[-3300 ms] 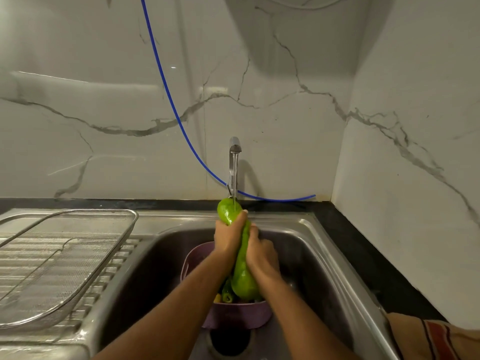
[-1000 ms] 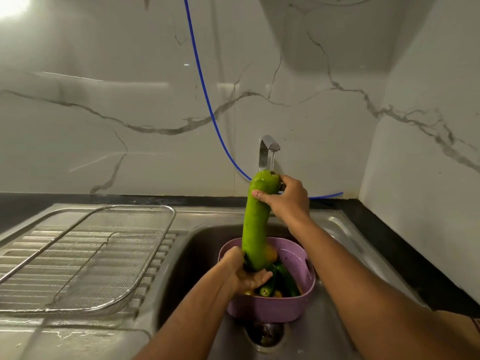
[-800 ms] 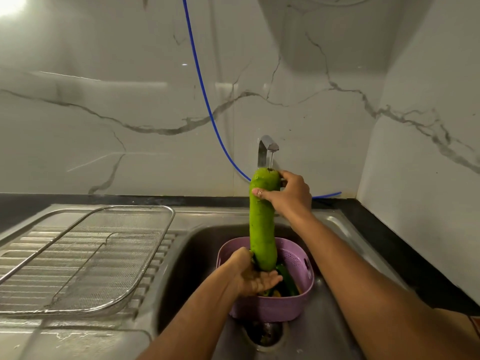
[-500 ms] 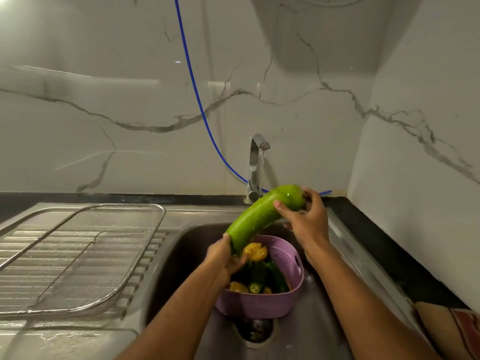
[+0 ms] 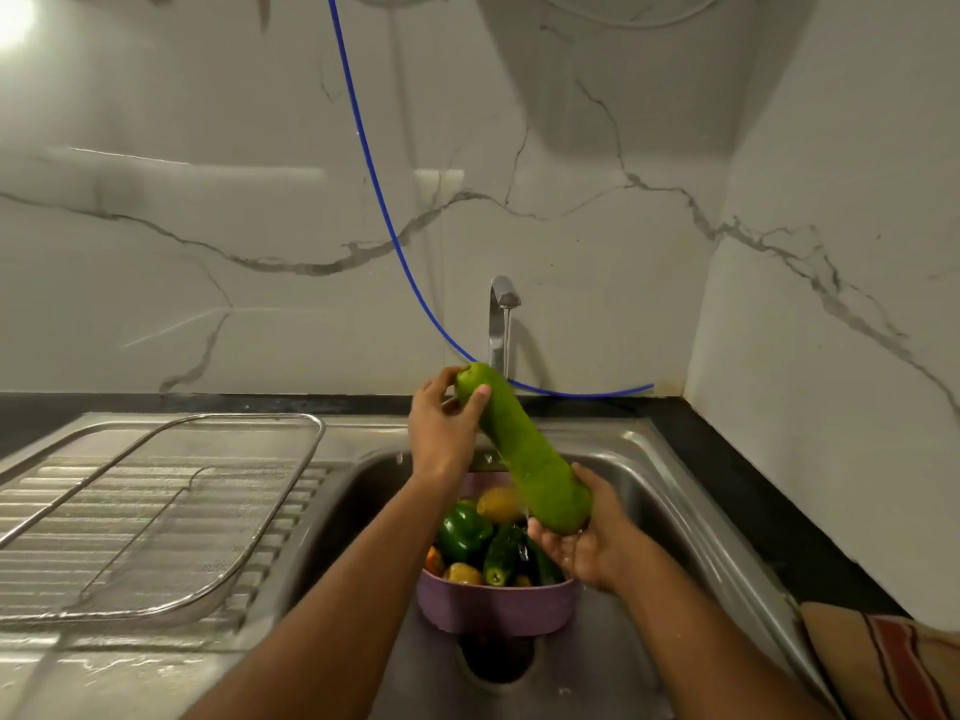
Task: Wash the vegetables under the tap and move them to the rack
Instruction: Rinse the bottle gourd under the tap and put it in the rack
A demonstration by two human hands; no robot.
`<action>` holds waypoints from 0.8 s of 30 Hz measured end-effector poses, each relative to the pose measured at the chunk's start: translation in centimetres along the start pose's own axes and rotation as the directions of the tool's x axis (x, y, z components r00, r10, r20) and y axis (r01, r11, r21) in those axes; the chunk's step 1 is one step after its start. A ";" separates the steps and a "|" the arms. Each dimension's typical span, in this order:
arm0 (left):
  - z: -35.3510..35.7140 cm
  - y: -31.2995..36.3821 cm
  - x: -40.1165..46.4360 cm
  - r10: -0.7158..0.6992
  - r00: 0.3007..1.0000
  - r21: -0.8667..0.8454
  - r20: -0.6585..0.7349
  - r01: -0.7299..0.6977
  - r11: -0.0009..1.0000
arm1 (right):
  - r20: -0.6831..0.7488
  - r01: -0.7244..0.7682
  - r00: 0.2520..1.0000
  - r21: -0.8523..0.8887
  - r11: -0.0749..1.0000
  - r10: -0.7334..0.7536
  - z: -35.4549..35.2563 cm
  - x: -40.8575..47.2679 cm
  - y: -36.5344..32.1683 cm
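Gourd slanted under the tap.
Left hand (image 5: 441,433) grasps the gourd (image 5: 524,449) at its top, right hand (image 5: 587,543) cups its low end, holding it in the tap (image 5: 501,324) stream over the basket (image 5: 493,608) so runoff stays in the sink (image 5: 670,491); rack (image 5: 156,517) waits left.

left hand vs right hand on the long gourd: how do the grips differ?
The left hand holds the long gourd at its upper, far end near the tap, thumb over the top; the right hand cups the lower, near end from underneath, palm up. The left sits higher, above the sink rim; the right hangs over the purple basket. Both hold the same gourd, tilted.
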State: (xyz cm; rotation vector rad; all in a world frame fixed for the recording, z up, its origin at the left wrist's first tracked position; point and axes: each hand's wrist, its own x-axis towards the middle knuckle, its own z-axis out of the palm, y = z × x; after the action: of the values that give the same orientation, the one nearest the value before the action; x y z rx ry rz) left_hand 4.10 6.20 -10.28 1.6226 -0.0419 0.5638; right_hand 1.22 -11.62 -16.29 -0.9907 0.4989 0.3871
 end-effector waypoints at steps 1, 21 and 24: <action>0.5 0.4 0.4 0.019 1.000 0.038 0.017 -0.019 0.999 | 0.005 -0.014 1.000 0.004 1.000 0.014 0.0 0.2 0.1; 3.3 5.3 0.7 0.027 1.000 0.260 0.006 -0.027 0.965 | -0.108 -0.019 0.994 -0.076 0.997 0.011 0.4 0.7 0.4; 1.8 4.5 0.5 -0.040 0.998 0.276 0.041 0.027 0.961 | -0.127 0.036 0.991 -0.041 0.999 -0.041 0.1 0.8 0.2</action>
State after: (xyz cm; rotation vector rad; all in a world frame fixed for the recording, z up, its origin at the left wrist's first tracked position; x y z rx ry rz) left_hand 3.56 3.98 -5.93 1.9041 0.0315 0.5235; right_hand 1.77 -11.39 -16.87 -1.0656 0.5888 0.3008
